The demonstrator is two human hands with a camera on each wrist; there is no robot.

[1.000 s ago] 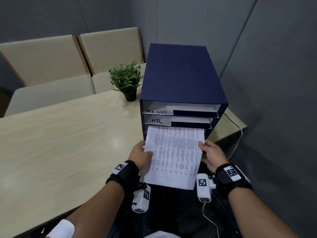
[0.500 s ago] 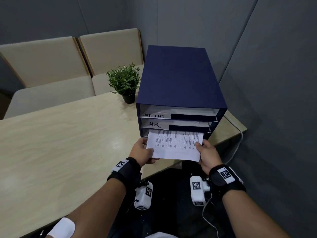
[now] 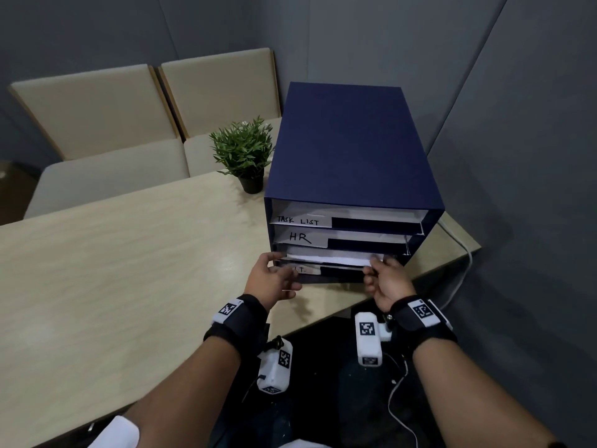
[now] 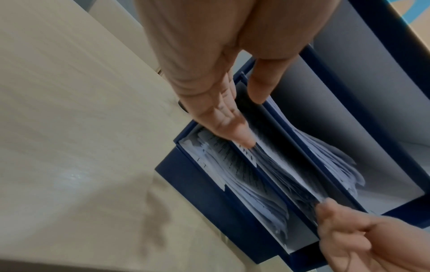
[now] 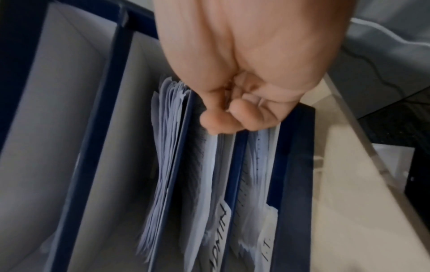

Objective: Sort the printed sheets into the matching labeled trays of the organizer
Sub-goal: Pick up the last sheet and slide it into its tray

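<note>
A pale wooden surface holds one dark blue box organizer with four trays, labelled TASK LIST, HR, ADMIN and I.T. One white printed sheet sits in the ADMIN tray. The left hand is flat and loose at 9 o'clock of it. The right hand pinches its edge.

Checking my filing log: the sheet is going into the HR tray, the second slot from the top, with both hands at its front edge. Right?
Not quite. The sheet sits in the third slot, below the HR label; the right wrist view reads ADMIN on that tray. Left hand and right hand are at its front edge, as you said.
</note>
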